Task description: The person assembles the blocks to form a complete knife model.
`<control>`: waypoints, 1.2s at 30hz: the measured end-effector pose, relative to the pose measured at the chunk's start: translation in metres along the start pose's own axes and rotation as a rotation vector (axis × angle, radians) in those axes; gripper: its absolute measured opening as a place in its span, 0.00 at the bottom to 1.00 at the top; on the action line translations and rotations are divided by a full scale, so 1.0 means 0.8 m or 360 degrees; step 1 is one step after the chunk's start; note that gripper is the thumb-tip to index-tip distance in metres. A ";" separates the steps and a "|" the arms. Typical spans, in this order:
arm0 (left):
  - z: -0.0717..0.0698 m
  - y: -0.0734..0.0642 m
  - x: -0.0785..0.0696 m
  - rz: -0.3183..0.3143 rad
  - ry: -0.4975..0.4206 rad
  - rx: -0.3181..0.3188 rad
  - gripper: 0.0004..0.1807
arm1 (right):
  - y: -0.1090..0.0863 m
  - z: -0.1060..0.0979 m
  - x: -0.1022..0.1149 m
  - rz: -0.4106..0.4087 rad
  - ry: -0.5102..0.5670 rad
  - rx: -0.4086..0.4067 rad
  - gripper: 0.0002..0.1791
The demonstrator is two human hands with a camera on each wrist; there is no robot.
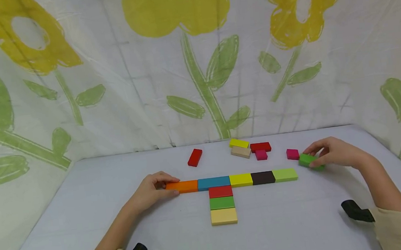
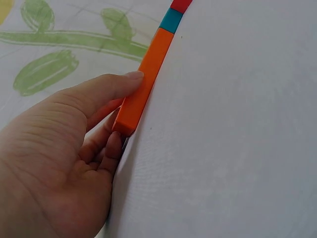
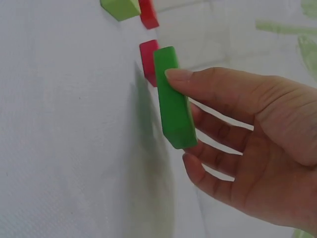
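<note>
On the white table a row of blocks runs left to right: an orange block (image 1: 186, 186), a blue block (image 1: 213, 183), a yellow block (image 1: 241, 180), a dark brown block (image 1: 263, 177) and a light green block (image 1: 285, 175). Below the blue one, a red block (image 1: 220, 192), a green block (image 1: 221, 203) and a tan block (image 1: 224, 216) form a column. My left hand (image 1: 154, 189) pinches the orange block's left end between thumb and fingers. My right hand (image 1: 337, 153) holds another green block (image 3: 174, 101) between thumb and fingers, right of the row and apart from it.
Behind the row lie a loose red block (image 1: 195, 157), a yellow block (image 1: 239, 143), a beige block (image 1: 241, 151), another red block (image 1: 260, 147) and a small pink block (image 1: 261, 155). A second pink block (image 1: 292, 154) lies beside the right hand. A flowered curtain (image 1: 139, 86) hangs behind the table.
</note>
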State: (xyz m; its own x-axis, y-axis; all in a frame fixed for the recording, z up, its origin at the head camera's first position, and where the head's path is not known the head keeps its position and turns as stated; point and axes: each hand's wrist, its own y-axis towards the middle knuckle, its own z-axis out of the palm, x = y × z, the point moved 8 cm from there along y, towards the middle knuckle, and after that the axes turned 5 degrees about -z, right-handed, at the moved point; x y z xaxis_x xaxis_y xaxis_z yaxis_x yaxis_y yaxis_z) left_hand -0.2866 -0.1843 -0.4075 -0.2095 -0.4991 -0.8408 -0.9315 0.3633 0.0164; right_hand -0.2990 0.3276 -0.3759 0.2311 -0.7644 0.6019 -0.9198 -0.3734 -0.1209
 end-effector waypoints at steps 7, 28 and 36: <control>0.005 0.001 -0.005 -0.0026 0.0016 -0.0004 0.16 | -0.005 -0.013 0.017 -0.0036 -0.0040 -0.0066 0.24; 0.066 -0.013 -0.084 0.0359 0.0189 -0.0062 0.24 | 0.017 0.021 0.113 -0.0310 -0.0037 -0.0088 0.19; 0.090 -0.019 -0.088 0.0405 0.0100 0.0124 0.22 | 0.027 0.053 0.149 -0.0387 0.0024 -0.0040 0.17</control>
State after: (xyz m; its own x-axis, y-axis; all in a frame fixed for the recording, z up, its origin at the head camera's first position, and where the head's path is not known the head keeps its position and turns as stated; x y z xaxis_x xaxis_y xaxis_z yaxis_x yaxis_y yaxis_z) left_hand -0.2363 -0.0981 -0.3872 -0.4545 -0.4310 -0.7796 -0.8212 0.5419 0.1791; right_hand -0.2778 0.2063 -0.3402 0.4423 -0.6456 0.6226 -0.8452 -0.5323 0.0485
